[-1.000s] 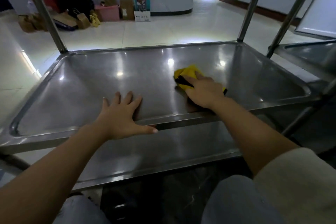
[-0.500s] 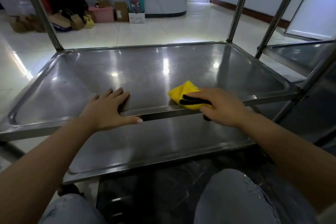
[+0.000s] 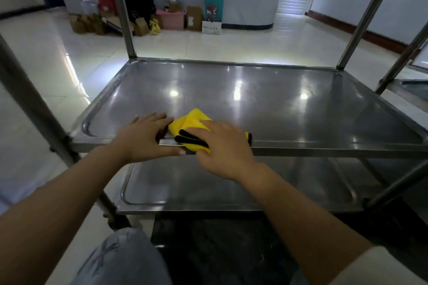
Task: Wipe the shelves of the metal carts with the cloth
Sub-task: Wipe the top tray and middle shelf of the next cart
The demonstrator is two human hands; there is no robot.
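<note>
Cloth (image 3: 190, 122) on middle shelf (image 3: 278, 104), under flat right hand (image 3: 222, 146); left hand (image 3: 143, 139) flat, seemingly empty.

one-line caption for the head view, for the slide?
Right hand presses a yellow cloth at the middle shelf's front edge while the left hand rests flat beside it.

both forearms bare to the elbow. right arm: edge of a cream sleeve (image 3: 379, 268) at lower right of frame. legs: light grey-blue jeans (image 3: 120, 259) with faded creasing, lower centre. left hand (image 3: 143, 141) and right hand (image 3: 222, 148) ungloved, no rings or watch visible.
</note>
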